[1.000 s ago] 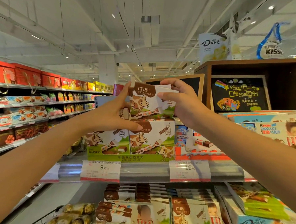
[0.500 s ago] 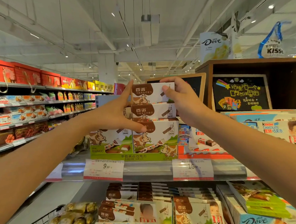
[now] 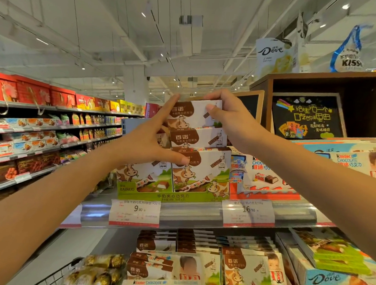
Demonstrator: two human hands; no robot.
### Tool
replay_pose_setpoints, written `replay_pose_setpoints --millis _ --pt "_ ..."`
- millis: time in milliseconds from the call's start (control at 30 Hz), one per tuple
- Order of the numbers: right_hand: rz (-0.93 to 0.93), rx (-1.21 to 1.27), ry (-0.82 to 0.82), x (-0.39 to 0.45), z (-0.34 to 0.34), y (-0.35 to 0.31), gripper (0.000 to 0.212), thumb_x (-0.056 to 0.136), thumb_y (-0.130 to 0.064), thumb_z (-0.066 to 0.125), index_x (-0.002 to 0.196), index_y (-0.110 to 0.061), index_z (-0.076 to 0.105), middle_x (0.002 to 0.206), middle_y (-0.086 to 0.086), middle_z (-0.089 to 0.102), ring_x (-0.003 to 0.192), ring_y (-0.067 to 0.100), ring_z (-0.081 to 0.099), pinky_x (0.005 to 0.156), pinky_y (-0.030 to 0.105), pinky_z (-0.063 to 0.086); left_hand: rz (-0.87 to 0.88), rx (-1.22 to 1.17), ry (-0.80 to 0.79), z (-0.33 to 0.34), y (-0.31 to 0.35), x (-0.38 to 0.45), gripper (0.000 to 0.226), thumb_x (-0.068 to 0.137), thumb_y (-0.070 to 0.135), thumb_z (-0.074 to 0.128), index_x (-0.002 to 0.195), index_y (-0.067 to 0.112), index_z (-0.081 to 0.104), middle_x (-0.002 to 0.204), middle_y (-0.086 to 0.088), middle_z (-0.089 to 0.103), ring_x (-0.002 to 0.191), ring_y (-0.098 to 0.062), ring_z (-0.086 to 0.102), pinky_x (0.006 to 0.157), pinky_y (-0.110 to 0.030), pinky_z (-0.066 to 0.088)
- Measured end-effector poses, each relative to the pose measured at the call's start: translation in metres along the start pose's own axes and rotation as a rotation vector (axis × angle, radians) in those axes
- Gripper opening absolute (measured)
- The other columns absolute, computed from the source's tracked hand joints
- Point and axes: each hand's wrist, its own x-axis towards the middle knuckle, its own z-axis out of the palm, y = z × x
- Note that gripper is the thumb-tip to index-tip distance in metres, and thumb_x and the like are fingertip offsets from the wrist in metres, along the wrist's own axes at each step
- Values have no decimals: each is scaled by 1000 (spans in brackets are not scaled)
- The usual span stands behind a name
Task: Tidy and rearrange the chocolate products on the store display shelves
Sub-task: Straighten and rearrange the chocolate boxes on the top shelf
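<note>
A supermarket aisle runs under a white ceiling with strip lights; the upper shelf (image 3: 200, 215) has a clear plastic price rail along its near edge. On it stands a green display tray (image 3: 171, 196) printed BAINUO, holding upright cow-printed chocolate boxes. Three such boxes rise in a stack at the tray's right side. The top box (image 3: 195, 114) is held by the right hand (image 3: 225, 120), thumb on its front and fingers curled over its top right corner. The left hand (image 3: 148, 142) is spread wide, forefinger tip touching the top box's left corner and thumb pressing the front of the bottom box (image 3: 200, 171); the middle box (image 3: 198, 138) sits between them.

Price tags read 9.90 (image 3: 135, 211) and 16.90 (image 3: 248, 211). Right of the tray stand Kinder Chocolate packs (image 3: 266, 177). Above the far right, a wooden cabinet (image 3: 329, 84) holds a chalkboard sign (image 3: 308, 116), with a Dove bag (image 3: 274, 55) and a Kisses bag (image 3: 348, 57) on top.

The lower shelf carries more cow boxes (image 3: 241, 273), Dove boxes (image 3: 332, 280) and gold-wrapped sweets (image 3: 97, 270). Far left, red gift boxes (image 3: 33, 92) line another aisle's top shelf.
</note>
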Motion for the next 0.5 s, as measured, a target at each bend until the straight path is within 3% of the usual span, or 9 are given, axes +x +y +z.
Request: replay_pose_setpoints --millis 67,167,267,367,500 --pt "4 -50 7 3 3 0 11 97 -10 43 103 -18 48 107 11 57 83 17 61 66 30 54 16 9 12 0 -2 0 115 62 33 80 145 47 2 110 41 35 88 29 46 75 2 38" --pt "51 -110 -15 -1 -2 6 13 96 -9 44 96 -20 50 114 11 56 92 21 61 70 31 54 5 17 -9 0 -2 0 109 56 40 79 143 46 15 110 33 42 95 16 48 80 -5 40" --pt "19 -225 -19 -5 -10 9 18 95 -9 45 88 -25 51 114 8 56 96 19 60 78 34 54 4 6 -57 -1 -1 0 102 57 41 76 139 52 17 109 25 46 96 7 53 77 -15 52" --pt "-12 -317 -51 -10 -13 6 16 95 -12 46 86 -24 52 104 0 60 94 12 59 78 29 52 13 12 -54 -2 0 0 94 57 42 76 133 55 22 109 22 43 95 6 50 74 -9 45" --pt "-114 -479 -26 -26 -18 15 10 93 -29 52 88 -21 53 89 -12 60 83 2 57 66 17 44 69 -14 -46 0 0 2 73 69 25 79 124 51 38 104 22 46 84 16 53 63 0 43"
